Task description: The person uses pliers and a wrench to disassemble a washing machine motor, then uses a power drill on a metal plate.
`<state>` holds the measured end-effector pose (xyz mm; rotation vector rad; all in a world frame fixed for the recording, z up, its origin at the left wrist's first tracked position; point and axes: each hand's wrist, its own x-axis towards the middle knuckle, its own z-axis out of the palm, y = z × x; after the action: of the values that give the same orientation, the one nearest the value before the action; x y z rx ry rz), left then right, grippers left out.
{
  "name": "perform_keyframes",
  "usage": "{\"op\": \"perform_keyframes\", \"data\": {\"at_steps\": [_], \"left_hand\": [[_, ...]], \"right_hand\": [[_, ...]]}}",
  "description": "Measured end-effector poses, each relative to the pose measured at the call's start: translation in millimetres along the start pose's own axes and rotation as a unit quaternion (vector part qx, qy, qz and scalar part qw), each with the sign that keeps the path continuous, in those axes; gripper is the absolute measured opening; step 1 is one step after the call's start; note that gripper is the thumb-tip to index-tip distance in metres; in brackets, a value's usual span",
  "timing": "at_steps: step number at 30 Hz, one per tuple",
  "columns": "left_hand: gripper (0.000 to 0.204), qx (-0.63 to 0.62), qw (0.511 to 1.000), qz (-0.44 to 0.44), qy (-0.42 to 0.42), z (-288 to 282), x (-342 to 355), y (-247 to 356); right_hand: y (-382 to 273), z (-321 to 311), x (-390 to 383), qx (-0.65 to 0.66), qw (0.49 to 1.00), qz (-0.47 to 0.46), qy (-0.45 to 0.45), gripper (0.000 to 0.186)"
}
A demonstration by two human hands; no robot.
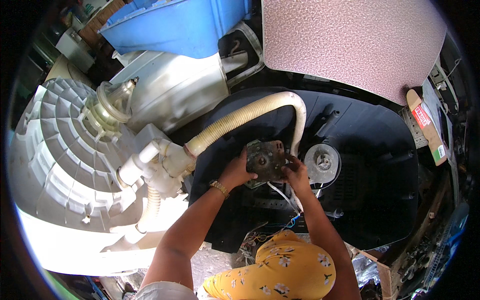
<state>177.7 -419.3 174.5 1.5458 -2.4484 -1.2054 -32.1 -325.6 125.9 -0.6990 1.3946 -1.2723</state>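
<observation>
Between my two hands sits a dark, grimy, squarish metal part [266,161] with a round hole near its middle. My left hand [237,172] is closed on its left side, with the thumb on its lower edge. My right hand [296,175] grips its right edge, the fingertips pinched at the side. The part is over a large black plastic base [370,210]. A white cord [278,192] runs down from below it. Right of my right hand is a pale round pulley [321,164]. A ribbed cream hose [240,119] arches over behind the part.
The hose joins a white plastic valve housing [172,162] on a big white ribbed tub [65,165] at the left. A blue bin [170,30] and a pink speckled panel [345,40] stand at the back. Loose wires [255,237] lie near my yellow-clad knee. Cardboard [425,125] leans at the right.
</observation>
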Motion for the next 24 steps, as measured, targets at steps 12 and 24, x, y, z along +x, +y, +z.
{"op": "perform_keyframes", "data": {"at_steps": [12,24], "left_hand": [[0.108,-0.002,1.0,-0.013,-0.021,-4,3,0],[0.1,-0.007,0.995,-0.068,-0.073,-10,0,4]], "right_hand": [[5,1,3,-0.003,1.0,-0.017,0.011,0.052],[-12,10,-4,0.008,1.0,0.0,0.004,0.051]]}}
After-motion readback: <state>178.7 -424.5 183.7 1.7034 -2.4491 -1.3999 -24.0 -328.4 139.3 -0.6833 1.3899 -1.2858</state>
